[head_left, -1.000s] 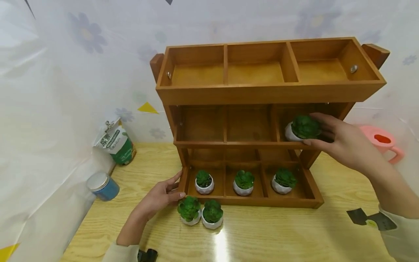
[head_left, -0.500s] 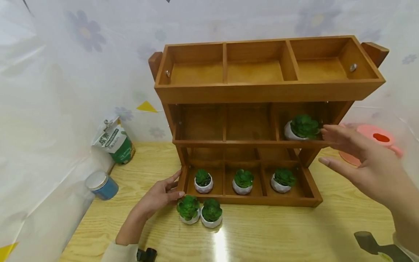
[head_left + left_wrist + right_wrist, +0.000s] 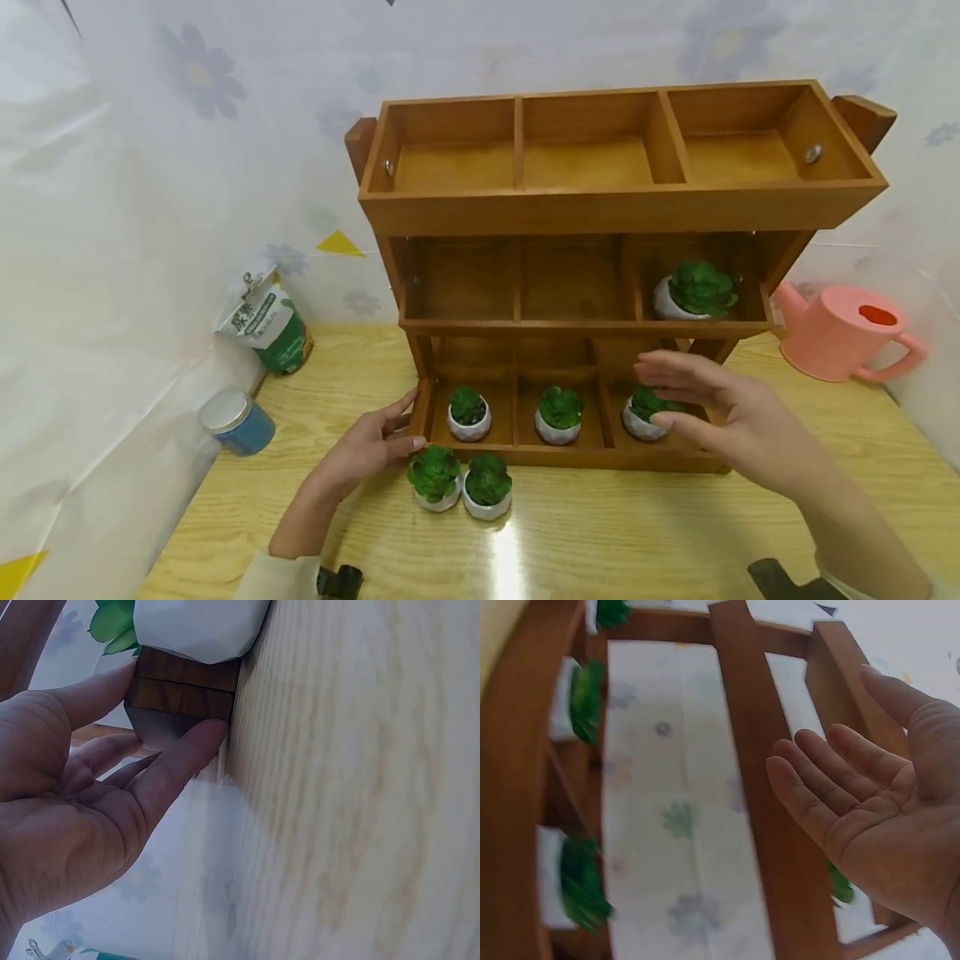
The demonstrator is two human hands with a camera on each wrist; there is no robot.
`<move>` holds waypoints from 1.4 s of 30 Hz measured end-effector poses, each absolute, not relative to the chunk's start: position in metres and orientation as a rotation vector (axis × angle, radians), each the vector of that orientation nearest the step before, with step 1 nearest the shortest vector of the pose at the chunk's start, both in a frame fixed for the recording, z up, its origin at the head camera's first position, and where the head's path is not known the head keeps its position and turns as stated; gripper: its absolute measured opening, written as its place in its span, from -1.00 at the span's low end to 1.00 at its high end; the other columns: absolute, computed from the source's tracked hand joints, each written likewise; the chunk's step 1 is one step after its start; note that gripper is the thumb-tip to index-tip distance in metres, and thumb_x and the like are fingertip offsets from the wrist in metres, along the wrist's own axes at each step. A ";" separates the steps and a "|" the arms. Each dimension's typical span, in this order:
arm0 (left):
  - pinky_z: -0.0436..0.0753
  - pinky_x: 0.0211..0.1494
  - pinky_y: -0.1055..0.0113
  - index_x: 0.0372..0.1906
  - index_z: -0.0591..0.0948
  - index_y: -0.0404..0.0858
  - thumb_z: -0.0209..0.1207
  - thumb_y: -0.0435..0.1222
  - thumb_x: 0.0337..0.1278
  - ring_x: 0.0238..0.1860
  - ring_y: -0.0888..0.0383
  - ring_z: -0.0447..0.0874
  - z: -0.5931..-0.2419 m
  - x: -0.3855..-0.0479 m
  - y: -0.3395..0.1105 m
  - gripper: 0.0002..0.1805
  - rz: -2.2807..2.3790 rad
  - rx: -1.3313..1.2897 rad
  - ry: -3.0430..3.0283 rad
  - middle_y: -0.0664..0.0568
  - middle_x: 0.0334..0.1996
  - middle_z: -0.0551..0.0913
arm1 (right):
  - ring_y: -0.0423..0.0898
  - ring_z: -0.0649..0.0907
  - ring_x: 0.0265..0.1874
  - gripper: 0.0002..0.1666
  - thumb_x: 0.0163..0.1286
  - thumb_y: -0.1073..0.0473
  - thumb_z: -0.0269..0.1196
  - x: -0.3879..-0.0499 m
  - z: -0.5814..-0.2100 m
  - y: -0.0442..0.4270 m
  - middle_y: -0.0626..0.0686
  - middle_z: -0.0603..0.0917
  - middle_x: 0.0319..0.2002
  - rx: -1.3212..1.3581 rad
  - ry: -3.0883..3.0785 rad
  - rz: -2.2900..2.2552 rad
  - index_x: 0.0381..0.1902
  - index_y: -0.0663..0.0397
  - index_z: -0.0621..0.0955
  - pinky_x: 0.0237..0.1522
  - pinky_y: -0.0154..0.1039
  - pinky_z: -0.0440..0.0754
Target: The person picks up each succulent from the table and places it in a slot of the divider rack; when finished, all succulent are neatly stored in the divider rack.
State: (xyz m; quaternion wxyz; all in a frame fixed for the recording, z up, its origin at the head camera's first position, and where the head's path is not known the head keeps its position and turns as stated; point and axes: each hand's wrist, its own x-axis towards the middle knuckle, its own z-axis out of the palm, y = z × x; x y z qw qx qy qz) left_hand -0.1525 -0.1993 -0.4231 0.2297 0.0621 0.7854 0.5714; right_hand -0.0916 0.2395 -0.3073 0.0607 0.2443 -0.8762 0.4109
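Note:
A three-tier wooden planter shelf [image 3: 622, 212] stands on the table. My left hand [image 3: 375, 446] grips the left end of its bottom tier, thumb and fingers around the corner. In the left wrist view, the fingers [image 3: 180, 761] touch the wood beside a white pot [image 3: 199, 630]. My right hand [image 3: 720, 417], holding nothing, hovers with fingers extended before the bottom right potted succulent [image 3: 643, 417], partly hiding it. One potted succulent [image 3: 697, 290] sits in the middle tier's right compartment. Two more potted succulents, left [image 3: 435, 477] and right [image 3: 487, 486], stand on the table.
Other potted succulents sit in the bottom left [image 3: 468, 414] and bottom middle [image 3: 559, 415] compartments. A pink watering can [image 3: 843, 329] stands right of the shelf. At left are a clipped green-and-white bag [image 3: 268, 325] and a blue jar [image 3: 240, 423] with a silver lid.
My right hand has let go of the succulent in the middle tier, pulled back to the right, then moved down and left toward the bottom tier. The left hand has stayed in place.

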 end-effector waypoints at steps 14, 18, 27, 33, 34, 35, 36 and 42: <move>0.76 0.09 0.07 0.64 0.05 0.06 0.20 -0.27 0.44 0.25 -0.13 0.64 -0.423 -0.152 -0.198 -0.17 1.580 0.171 2.153 -0.41 0.52 0.21 | 0.07 0.70 0.14 -0.34 0.41 -0.09 0.34 -0.098 -0.393 0.163 0.08 0.67 0.23 0.944 -2.921 1.484 0.39 0.00 0.52 0.13 -0.14 0.71; 0.76 0.10 0.07 0.65 0.04 0.06 0.18 -0.29 0.45 0.27 -0.14 0.63 -0.424 -0.153 -0.198 -0.17 1.581 0.177 2.145 -0.42 0.53 0.19 | 0.05 0.70 0.15 -0.24 0.38 -0.21 0.33 -0.101 -0.404 0.151 0.06 0.65 0.26 0.980 -3.004 1.464 0.41 0.02 0.50 0.12 -0.14 0.71; 0.76 0.10 0.06 0.65 0.04 0.07 0.18 -0.29 0.45 0.28 -0.16 0.62 -0.424 -0.152 -0.199 -0.17 1.589 0.178 2.141 -0.42 0.53 0.18 | 0.04 0.71 0.16 -0.20 0.38 -0.16 0.34 -0.106 -0.414 0.132 0.09 0.63 0.30 1.101 -3.003 1.379 0.44 0.11 0.46 0.17 -0.09 0.70; 0.76 0.11 0.07 0.65 0.04 0.06 0.18 -0.29 0.45 0.28 -0.17 0.61 -0.424 -0.151 -0.198 -0.17 1.593 0.179 2.141 -0.43 0.52 0.19 | 0.00 0.71 0.16 -0.16 0.35 -0.15 0.38 -0.109 -0.416 0.123 0.07 0.60 0.33 1.089 -3.036 1.351 0.46 0.10 0.44 0.16 -0.15 0.70; 0.76 0.11 0.08 0.65 0.04 0.06 0.18 -0.29 0.45 0.29 -0.18 0.61 -0.424 -0.151 -0.198 -0.17 1.594 0.176 2.141 -0.43 0.52 0.19 | -0.01 0.71 0.16 -0.16 0.34 -0.14 0.39 -0.110 -0.416 0.121 0.08 0.60 0.33 1.086 -3.037 1.358 0.46 0.10 0.44 0.16 -0.17 0.70; 0.75 0.11 0.08 0.65 0.04 0.06 0.18 -0.28 0.45 0.29 -0.18 0.61 -0.424 -0.151 -0.198 -0.17 1.592 0.174 2.143 -0.43 0.52 0.18 | -0.01 0.71 0.16 -0.15 0.34 -0.14 0.40 -0.110 -0.417 0.120 0.08 0.59 0.34 1.081 -3.040 1.365 0.46 0.11 0.44 0.16 -0.18 0.70; 0.75 0.11 0.07 0.65 0.04 0.06 0.18 -0.28 0.45 0.29 -0.18 0.61 -0.424 -0.151 -0.198 -0.17 1.589 0.174 2.145 -0.43 0.53 0.18 | -0.01 0.71 0.16 -0.15 0.34 -0.13 0.40 -0.111 -0.418 0.119 0.09 0.59 0.34 1.080 -3.040 1.371 0.46 0.12 0.44 0.16 -0.19 0.70; 0.75 0.11 0.06 0.65 0.03 0.06 0.16 -0.30 0.46 0.29 -0.19 0.60 -0.424 -0.151 -0.198 -0.17 1.599 0.177 2.135 -0.42 0.53 0.18 | -0.04 0.72 0.15 -0.11 0.28 -0.16 0.44 -0.112 -0.419 0.113 0.06 0.62 0.31 1.048 -3.060 1.274 0.43 0.14 0.47 0.17 -0.15 0.69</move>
